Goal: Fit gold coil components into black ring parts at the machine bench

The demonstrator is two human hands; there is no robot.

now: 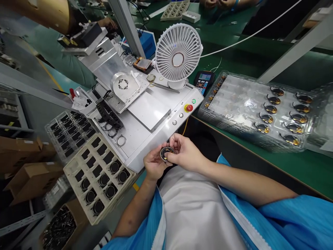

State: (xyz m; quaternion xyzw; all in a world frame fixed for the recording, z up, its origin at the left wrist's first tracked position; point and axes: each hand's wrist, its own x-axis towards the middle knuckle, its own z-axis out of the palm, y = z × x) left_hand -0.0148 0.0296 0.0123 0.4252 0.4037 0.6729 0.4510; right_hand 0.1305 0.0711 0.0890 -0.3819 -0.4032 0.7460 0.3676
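Note:
Between my hands, in front of the white machine's edge, is a round watch case (163, 151) with a dark inside, a metallic rim and some orange-gold parts. My left hand (154, 164) is closed around its left and lower side. My right hand (187, 154) is closed at the other side, its thumb pressed over the inside of the case and its fingers curled at the rim. The thumb and fingers partly hide the case. What lies under the right fingertips cannot be made out.
A beige tray (75, 189) with several round watch cases stands left. The white machine (156, 139) has buttons and a red emergency stop (189, 108); a fan (178, 52) stands on it. Clear plastic trays (234, 100) hold round parts at right. Another person's hand (108, 23) is behind.

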